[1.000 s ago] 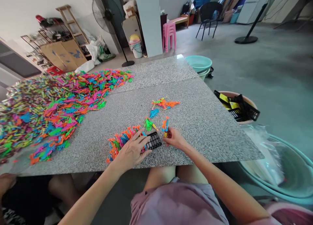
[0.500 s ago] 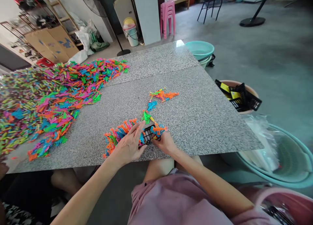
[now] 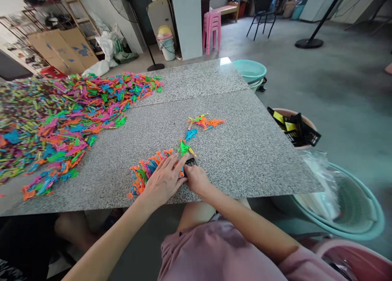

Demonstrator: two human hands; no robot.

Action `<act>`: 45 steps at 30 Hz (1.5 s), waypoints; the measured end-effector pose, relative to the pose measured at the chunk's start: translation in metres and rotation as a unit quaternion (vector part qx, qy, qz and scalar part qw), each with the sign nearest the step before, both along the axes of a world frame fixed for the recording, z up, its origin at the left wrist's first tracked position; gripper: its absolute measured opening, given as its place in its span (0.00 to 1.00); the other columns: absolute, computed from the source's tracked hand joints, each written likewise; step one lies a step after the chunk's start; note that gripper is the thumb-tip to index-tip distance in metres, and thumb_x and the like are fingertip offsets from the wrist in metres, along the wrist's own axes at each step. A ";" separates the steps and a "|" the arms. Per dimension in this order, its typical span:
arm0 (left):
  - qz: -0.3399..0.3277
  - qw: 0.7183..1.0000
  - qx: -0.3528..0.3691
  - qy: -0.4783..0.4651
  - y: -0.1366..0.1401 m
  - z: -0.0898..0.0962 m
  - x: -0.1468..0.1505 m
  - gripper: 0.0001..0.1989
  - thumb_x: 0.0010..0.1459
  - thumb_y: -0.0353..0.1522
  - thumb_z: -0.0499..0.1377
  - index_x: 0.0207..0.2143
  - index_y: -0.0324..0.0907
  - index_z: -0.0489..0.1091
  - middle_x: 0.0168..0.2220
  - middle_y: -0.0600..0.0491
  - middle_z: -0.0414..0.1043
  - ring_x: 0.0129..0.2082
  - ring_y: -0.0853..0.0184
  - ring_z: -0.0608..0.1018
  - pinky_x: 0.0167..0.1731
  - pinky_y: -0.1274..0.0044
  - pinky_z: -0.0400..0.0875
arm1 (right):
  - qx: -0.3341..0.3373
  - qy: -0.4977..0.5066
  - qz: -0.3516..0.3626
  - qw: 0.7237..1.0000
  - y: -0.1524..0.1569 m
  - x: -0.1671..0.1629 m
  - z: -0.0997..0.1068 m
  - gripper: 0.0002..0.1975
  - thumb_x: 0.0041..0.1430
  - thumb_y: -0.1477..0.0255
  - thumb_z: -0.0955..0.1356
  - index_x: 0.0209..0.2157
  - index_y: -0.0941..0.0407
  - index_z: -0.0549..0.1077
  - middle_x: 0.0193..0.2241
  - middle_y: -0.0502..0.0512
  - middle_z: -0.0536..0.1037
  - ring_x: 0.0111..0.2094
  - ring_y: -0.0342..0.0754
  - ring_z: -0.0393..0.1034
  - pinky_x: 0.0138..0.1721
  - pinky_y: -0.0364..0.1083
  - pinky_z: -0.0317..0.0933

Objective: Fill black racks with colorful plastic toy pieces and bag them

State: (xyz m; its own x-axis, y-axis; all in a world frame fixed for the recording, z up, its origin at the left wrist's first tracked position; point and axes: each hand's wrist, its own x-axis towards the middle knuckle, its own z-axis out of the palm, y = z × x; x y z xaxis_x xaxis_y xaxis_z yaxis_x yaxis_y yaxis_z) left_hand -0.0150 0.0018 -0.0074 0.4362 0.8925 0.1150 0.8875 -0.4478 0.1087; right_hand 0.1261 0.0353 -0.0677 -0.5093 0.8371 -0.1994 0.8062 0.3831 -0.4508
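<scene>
Out flat across a packed row of small bright plastic toys (image 3: 143,171), my left hand (image 3: 162,180) has its fingers stretched and its thumb towards my right hand. The toys stand close together, mostly orange, blue, green and pink. A black plastic basket (image 3: 191,162) shows a little at the right end of the row; most of it is hidden. My right hand (image 3: 197,180) is closed there, its fingertips down against a toy with orange and blue bits (image 3: 181,173) showing between the hands. Just beyond my fingers lies a green toy (image 3: 183,147) with a yellow stick.
A blue toy (image 3: 191,133) and an orange cluster (image 3: 211,122) lie farther out on the speckled stone table (image 3: 245,150). A huge heap of toys (image 3: 76,113) covers the left. Beside the right edge stand a tub of black baskets (image 3: 294,128) and a green tub (image 3: 361,199).
My right hand has moved left and down with the orange and blue toy, into the black basket's end beside my left hand. Little of the toy shows now. The view has shifted slightly.
</scene>
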 end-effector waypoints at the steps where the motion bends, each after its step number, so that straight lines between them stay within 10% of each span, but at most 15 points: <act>1: -0.005 1.000 0.000 0.005 0.001 0.000 0.000 0.24 0.62 0.35 0.58 0.60 0.43 0.60 0.56 0.41 0.66 0.60 0.51 0.67 0.56 0.58 0.66 | 0.001 0.013 0.006 1.000 0.003 0.001 -0.001 0.12 0.61 0.75 0.66 0.47 0.57 0.71 0.38 0.63 0.80 0.39 0.54 0.76 0.37 0.46 0.63; 5: -0.023 1.000 0.012 0.006 0.001 -0.003 -0.002 0.10 0.64 0.36 0.55 0.45 0.42 0.69 0.53 0.43 0.68 0.62 0.53 0.65 0.58 0.59 0.65 | -0.046 0.100 0.079 0.991 0.038 0.015 -0.009 0.12 0.51 0.74 0.74 0.39 0.56 0.73 0.35 0.54 0.80 0.38 0.50 0.75 0.37 0.43 0.63; 10: -0.015 0.998 0.036 0.044 -0.001 -0.005 -0.003 0.11 0.64 0.36 0.56 0.47 0.42 0.68 0.53 0.46 0.72 0.62 0.53 0.65 0.58 0.59 0.65 | -0.012 0.063 -0.093 0.994 0.105 0.013 -0.004 0.20 0.47 0.69 0.76 0.42 0.58 0.73 0.39 0.58 0.79 0.42 0.52 0.74 0.37 0.44 0.64; 13: -0.009 0.998 0.031 0.054 -0.003 -0.004 -0.006 0.12 0.63 0.36 0.56 0.47 0.42 0.69 0.52 0.46 0.74 0.60 0.53 0.67 0.56 0.59 0.65 | -0.075 0.044 -0.065 0.994 0.121 0.008 0.000 0.12 0.44 0.75 0.77 0.32 0.59 0.74 0.26 0.54 0.78 0.33 0.50 0.76 0.31 0.41 0.62; 26: -0.019 0.999 0.027 0.040 -0.004 0.000 -0.008 0.10 0.65 0.36 0.54 0.45 0.43 0.69 0.52 0.45 0.72 0.60 0.53 0.67 0.58 0.57 0.61 | -0.049 0.284 0.010 0.958 0.065 -0.008 -0.036 0.03 0.55 0.76 0.69 0.32 0.55 0.74 0.26 0.46 0.77 0.28 0.42 0.69 0.30 0.39 0.54; 45: -0.055 0.995 0.067 0.045 -0.004 0.000 -0.007 0.14 0.65 0.33 0.53 0.51 0.43 0.70 0.59 0.47 0.69 0.61 0.56 0.66 0.64 0.57 0.52 | 0.030 0.124 0.147 0.981 0.082 -0.019 -0.002 0.07 0.59 0.75 0.66 0.31 0.57 0.77 0.28 0.53 0.80 0.30 0.47 0.72 0.32 0.42 0.52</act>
